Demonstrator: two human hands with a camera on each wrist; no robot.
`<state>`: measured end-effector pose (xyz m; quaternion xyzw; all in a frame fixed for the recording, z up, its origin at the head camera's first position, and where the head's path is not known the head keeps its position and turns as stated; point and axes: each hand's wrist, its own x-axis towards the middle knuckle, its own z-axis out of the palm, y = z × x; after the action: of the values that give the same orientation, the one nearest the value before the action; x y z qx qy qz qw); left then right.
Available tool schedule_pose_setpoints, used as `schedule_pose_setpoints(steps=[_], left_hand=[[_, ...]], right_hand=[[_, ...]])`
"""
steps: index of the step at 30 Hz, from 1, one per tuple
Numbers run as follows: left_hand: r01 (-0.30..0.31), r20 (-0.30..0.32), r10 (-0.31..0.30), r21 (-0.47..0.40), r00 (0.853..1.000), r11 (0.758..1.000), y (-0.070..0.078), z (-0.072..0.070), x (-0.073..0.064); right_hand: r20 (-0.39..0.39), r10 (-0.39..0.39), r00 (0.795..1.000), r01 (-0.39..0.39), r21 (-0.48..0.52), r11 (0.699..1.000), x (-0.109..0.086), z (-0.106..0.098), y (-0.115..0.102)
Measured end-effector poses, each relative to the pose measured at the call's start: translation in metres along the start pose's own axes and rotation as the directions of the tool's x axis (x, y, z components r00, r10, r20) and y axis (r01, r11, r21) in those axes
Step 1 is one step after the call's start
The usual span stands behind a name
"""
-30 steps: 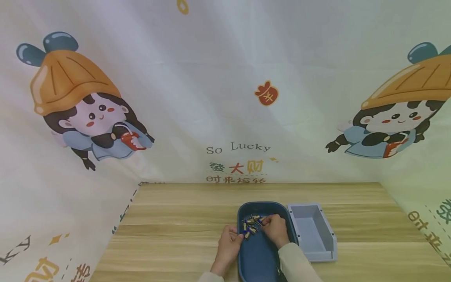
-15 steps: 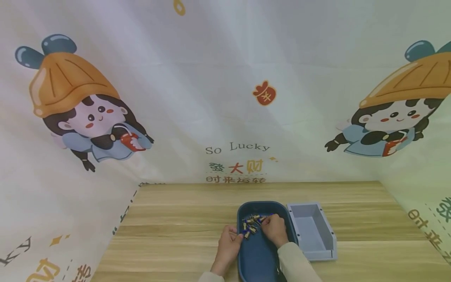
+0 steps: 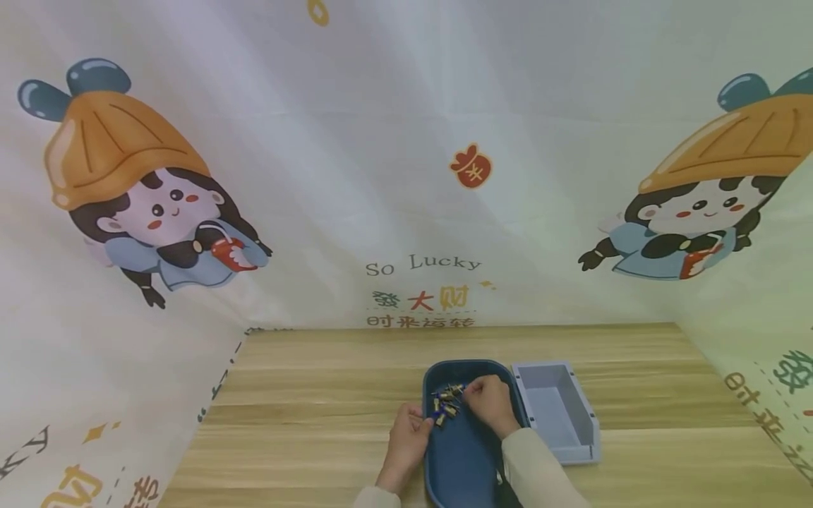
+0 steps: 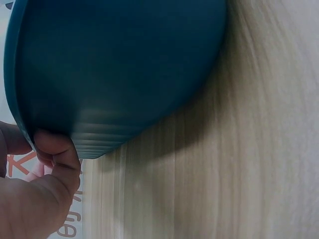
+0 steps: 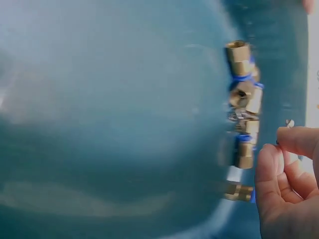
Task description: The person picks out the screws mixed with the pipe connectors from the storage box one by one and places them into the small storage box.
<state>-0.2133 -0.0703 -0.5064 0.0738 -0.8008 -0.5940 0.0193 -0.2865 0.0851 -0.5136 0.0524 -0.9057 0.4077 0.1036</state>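
Observation:
A deep dark-blue plastic basin [image 3: 460, 466] stands in front of me, its wall filling much of the left wrist view. My left hand [image 3: 406, 437] grips its left rim, thumb and fingers on either side of the wall. Several brass fittings [image 5: 243, 154] with blue collars lie heaped in the far part of the basin. Over that heap, my right hand [image 3: 492, 406] pinches a small thing between thumb and forefinger. Only a shiny metal end [image 5: 290, 122] of it shows beyond the fingertips; the rest is hidden.
A grey open-fronted bin [image 3: 559, 416] sits close against the basin's right side. Both stand on a wood-grain table [image 3: 317, 402]. Printed white cloth [image 3: 356, 176] encloses the table at the back and sides.
My right hand has shifted slightly leftward and up from among the fittings. The left hand keeps its hold on the rim. The head view has turned a little to the right.

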Motion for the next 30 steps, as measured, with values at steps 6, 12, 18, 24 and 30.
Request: schedule_pose_setpoints(steps=[6, 12, 18, 24, 30], left_hand=[[-0.009, -0.007, 0.009, -0.012, 1.000, 1.000, -0.001, 0.001, 0.000], [-0.015, -0.005, 0.015, -0.010, 1.000, 1.000, 0.000, 0.001, 0.001], [-0.025, -0.021, 0.025, -0.005, 0.999, 1.000, 0.000, 0.001, 0.001], [-0.025, -0.004, 0.025, -0.001, 1.000, 1.000, -0.001, 0.001, 0.001], [-0.022, 0.001, 0.022, -0.002, 1.000, 1.000, 0.000, 0.001, 0.002]], right_hand=[[0.010, -0.031, 0.999, 0.031, 0.034, 0.999, 0.004, -0.015, -0.012], [0.051, -0.014, 0.999, 0.010, 0.093, 0.996, 0.005, -0.030, -0.019], [0.067, 0.032, 0.997, -0.040, 0.117, 0.992, 0.004, -0.040, -0.019], [0.069, 0.102, 0.992, -0.112, 0.166, 0.980, 0.002, -0.049, -0.016], [0.068, 0.161, 0.985, -0.173, 0.226, 0.959, -0.001, -0.062, -0.010]])
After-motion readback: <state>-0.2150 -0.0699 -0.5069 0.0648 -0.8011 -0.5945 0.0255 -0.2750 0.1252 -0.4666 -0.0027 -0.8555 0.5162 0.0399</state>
